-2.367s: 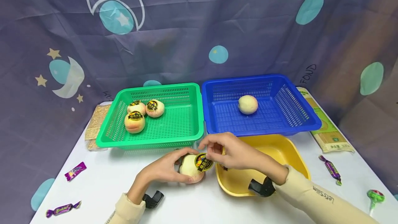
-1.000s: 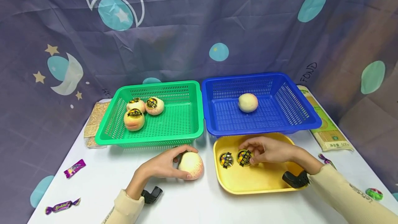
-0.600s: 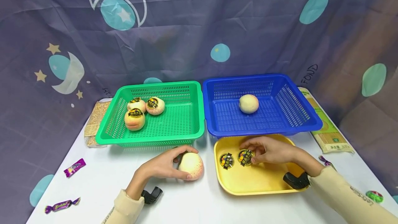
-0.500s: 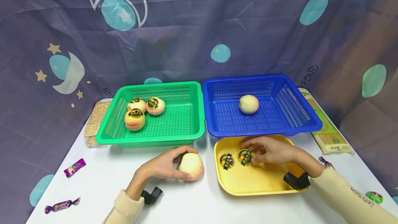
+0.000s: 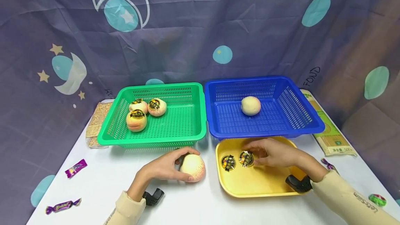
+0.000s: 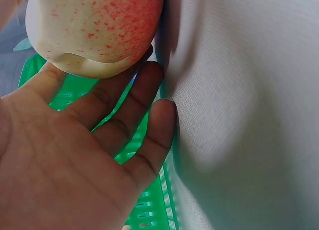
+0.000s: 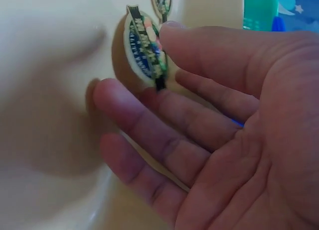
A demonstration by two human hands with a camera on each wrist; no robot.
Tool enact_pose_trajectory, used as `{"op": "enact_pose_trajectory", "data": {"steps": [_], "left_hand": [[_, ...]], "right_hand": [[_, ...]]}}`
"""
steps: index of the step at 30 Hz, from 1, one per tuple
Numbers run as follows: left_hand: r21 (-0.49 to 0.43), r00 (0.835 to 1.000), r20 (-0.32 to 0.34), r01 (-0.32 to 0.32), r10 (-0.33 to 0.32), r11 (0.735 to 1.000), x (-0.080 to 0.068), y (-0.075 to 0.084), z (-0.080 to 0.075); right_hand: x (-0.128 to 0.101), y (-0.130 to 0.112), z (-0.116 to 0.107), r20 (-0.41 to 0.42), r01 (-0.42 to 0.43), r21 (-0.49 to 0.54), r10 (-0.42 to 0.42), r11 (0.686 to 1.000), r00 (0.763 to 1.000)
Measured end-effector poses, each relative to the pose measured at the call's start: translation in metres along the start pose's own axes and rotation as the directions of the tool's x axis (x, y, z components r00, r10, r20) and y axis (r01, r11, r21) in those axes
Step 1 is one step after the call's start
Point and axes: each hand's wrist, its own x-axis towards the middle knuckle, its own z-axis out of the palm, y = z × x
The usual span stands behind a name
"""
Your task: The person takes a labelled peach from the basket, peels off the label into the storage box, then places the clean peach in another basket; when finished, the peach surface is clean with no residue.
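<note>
My left hand (image 5: 167, 165) holds a pale peach (image 5: 193, 168) on the white table, thumb in front and fingers behind. In the left wrist view that peach (image 6: 99, 31) shows red speckles and a crease, and no sticker shows on it. My right hand (image 5: 275, 152) reaches into the yellow tray (image 5: 247, 186). Its thumb tip is right at the edge of a round black-and-gold sticker (image 5: 246, 159). In the right wrist view the fingers are spread loosely beside this sticker (image 7: 144, 46), thumb and index finger apart. A second sticker (image 5: 228, 163) lies to its left in the tray.
Behind stand a green basket (image 5: 175, 136) with three stickered peaches (image 5: 136, 120) and a blue basket (image 5: 265, 134) with one plain peach (image 5: 250, 106). Wrapped candies (image 5: 63, 206) and a lollipop (image 5: 377, 200) lie at the sides, with packets (image 5: 334, 138) beside the baskets.
The sticker came off the held peach and went right into the yellow tray with my right hand. Since then, the right fingers have shifted slightly. My left hand stays on the peach.
</note>
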Motion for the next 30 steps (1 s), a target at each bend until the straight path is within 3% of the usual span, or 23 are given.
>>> {"op": "enact_pose_trajectory", "data": {"steps": [3, 7, 16, 21, 23, 25, 28, 30], "left_hand": [[0.001, 1.000, -0.001, 0.004, -0.004, 1.000, -0.001, 0.000, -0.001], [0.001, 1.000, -0.005, 0.007, -0.007, 1.000, -0.002, 0.000, -0.002], [0.001, 0.999, -0.012, 0.030, -0.030, 1.000, -0.004, 0.000, -0.001], [0.022, 0.999, -0.043, 0.029, -0.028, 0.999, -0.005, 0.000, 0.002], [0.026, 0.998, -0.057, 0.024, -0.023, 0.999, -0.006, 0.000, 0.002], [0.025, 0.998, -0.068, 0.013, -0.012, 1.000, -0.007, -0.001, 0.003], [0.004, 0.997, -0.076, -0.009, 0.010, 1.000, -0.007, -0.002, 0.004], [-0.009, 0.997, -0.078, -0.025, 0.025, 1.000, -0.007, -0.002, 0.005]], "right_hand": [[0.001, -0.003, -0.001, -0.007, -0.011, -0.073, 0.010, 0.997, 1.000], [0.000, -0.007, -0.003, -0.021, -0.004, -0.091, 0.002, 0.996, 1.000], [-0.016, -0.011, -0.019, -0.034, 0.068, 0.090, -0.065, 0.994, 0.997], [-0.034, -0.014, -0.038, -0.160, 0.100, 0.084, -0.086, 0.991, 0.983], [-0.042, -0.014, -0.046, -0.259, 0.077, 0.050, -0.062, 0.996, 0.964], [-0.049, -0.010, -0.053, -0.374, 0.042, -0.004, -0.040, 0.999, 0.927], [-0.057, 0.002, -0.063, -0.561, -0.083, -0.069, 0.030, 0.994, 0.827], [-0.061, 0.014, -0.070, -0.632, -0.185, -0.082, 0.092, 0.979, 0.770]]}}
